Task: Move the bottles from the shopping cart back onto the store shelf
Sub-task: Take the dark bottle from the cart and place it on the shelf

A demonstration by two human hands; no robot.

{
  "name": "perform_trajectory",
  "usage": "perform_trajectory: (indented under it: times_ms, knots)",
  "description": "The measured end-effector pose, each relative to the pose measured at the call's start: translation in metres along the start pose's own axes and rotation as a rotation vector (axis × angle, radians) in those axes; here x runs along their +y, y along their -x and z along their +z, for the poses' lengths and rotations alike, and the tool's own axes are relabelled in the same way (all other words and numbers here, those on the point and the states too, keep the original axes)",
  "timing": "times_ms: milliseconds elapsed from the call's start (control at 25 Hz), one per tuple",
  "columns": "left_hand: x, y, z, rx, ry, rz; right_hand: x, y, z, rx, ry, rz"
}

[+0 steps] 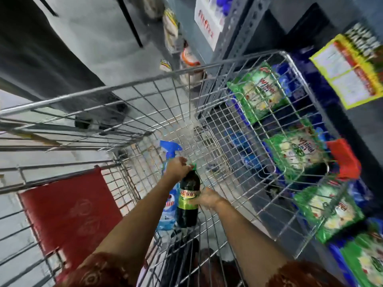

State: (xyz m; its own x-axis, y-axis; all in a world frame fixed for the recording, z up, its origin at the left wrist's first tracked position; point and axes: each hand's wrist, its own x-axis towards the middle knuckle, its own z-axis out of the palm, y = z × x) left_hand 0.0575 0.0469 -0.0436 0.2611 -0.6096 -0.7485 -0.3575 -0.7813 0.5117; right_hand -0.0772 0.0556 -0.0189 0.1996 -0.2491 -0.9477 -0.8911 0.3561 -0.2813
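Down in the wire shopping cart, the person had the dark soda bottle in both hands: the left hand was closed around its neck by the green cap, the right hand clamped at the label. A blue spray bottle stood just beside it. The pickup seemed under way; next it needed lifting clear of the rim and across to the store shelf at the right.

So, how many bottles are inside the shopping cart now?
2. A dark soda bottle, gripped by the left hand at the cap and the right hand at the label; beside it a blue spray bottle. Others may be hidden.
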Motion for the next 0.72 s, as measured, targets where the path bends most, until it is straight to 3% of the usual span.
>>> perform_trajectory:
  times_ms: [160, 360, 600, 720]
  knots:
    - [-0.001, -0.009, 0.010, -0.074, -0.015, -0.043, 0.001, -0.022, 0.014, -0.010, -0.176, 0.106]
    - [-0.003, -0.003, 0.010, -0.022, 0.030, -0.056, -0.002, -0.020, 0.016, -0.039, -0.246, 0.200]
    - [0.021, 0.016, -0.021, 0.120, 0.146, 0.030, -0.014, 0.002, -0.005, 0.097, -0.346, -0.003]
    - [0.056, 0.039, -0.041, 0.130, 0.403, 0.006, -0.024, 0.037, -0.029, 0.123, -0.266, -0.091]
